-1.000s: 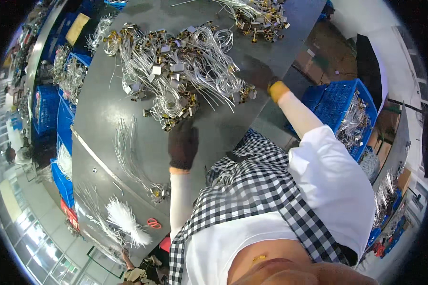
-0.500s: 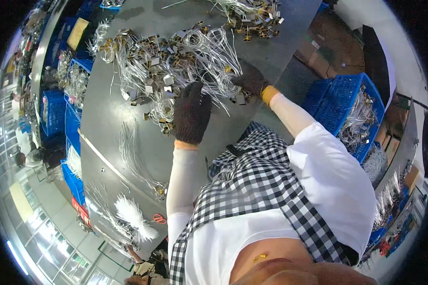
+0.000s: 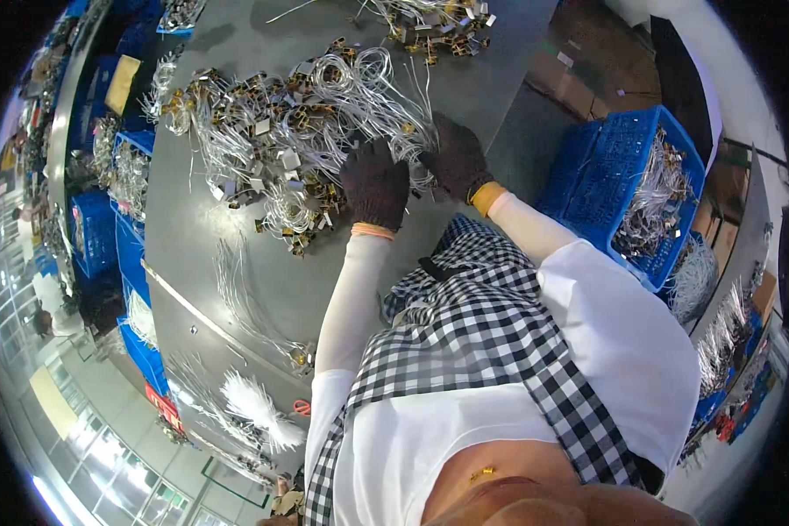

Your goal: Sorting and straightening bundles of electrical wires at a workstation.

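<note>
Both hands wear dark knitted gloves and work at the near right side of a heap of silvery wires with small metal-and-yellow parts (image 3: pixel 263 127). My left hand (image 3: pixel 375 186) is at the heap's near edge with its fingers curled down; the glove hides what is between them. Close beside it on the right, my right hand (image 3: pixel 456 159) has its fingers closed on silvery wires (image 3: pixel 423 131). Loose wire ends stick up just beyond it. Coiled wires (image 3: pixel 351 74) lie a little farther off on the grey table (image 3: pixel 263 298).
A second heap of wired parts (image 3: pixel 434 31) lies at the far side. Loose wires (image 3: pixel 237 289), a white wire bundle (image 3: pixel 259 408) and red-handled scissors (image 3: pixel 302 407) lie nearer on the left. Blue crates (image 3: pixel 618 188) stand to the right; more blue bins (image 3: pixel 96 228) line the left.
My left hand has moved right, closer to my right hand, and its fingers look more curled. The whole view has shifted slightly.
</note>
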`<state>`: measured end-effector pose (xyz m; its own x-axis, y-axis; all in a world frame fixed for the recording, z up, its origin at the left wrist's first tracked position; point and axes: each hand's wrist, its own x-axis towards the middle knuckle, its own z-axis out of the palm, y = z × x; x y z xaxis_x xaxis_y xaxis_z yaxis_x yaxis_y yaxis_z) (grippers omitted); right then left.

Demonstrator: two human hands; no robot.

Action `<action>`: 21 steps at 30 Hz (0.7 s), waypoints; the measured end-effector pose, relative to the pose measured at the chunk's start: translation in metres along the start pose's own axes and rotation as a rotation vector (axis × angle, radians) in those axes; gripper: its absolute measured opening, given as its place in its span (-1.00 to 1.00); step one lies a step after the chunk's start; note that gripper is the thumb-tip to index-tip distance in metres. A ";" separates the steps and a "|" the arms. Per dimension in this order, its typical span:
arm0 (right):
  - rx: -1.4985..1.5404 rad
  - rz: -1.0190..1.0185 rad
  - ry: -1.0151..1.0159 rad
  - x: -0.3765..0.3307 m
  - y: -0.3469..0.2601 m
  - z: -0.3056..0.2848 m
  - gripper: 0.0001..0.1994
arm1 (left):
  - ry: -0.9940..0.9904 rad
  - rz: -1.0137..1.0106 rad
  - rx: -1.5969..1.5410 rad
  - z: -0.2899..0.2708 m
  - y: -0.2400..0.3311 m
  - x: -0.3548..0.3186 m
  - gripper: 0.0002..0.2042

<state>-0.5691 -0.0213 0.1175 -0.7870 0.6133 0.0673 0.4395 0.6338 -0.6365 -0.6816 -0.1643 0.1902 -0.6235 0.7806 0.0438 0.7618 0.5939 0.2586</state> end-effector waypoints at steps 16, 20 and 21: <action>0.513 0.438 -0.312 -0.041 0.030 0.006 -0.31 | -0.187 0.115 0.041 0.028 0.017 -0.025 -0.48; 0.486 0.395 -0.338 -0.049 0.020 0.000 -0.35 | -0.227 0.095 0.195 0.055 0.016 -0.036 -0.77; 0.410 0.507 -0.421 -0.049 0.013 -0.011 -0.37 | -0.229 0.100 0.190 0.056 0.018 -0.038 -0.77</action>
<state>-0.5197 -0.0381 0.1144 -0.6670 0.4987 -0.5535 0.6589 0.0482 -0.7507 -0.6345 -0.1726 0.1391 -0.5047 0.8475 -0.1645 0.8499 0.5212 0.0780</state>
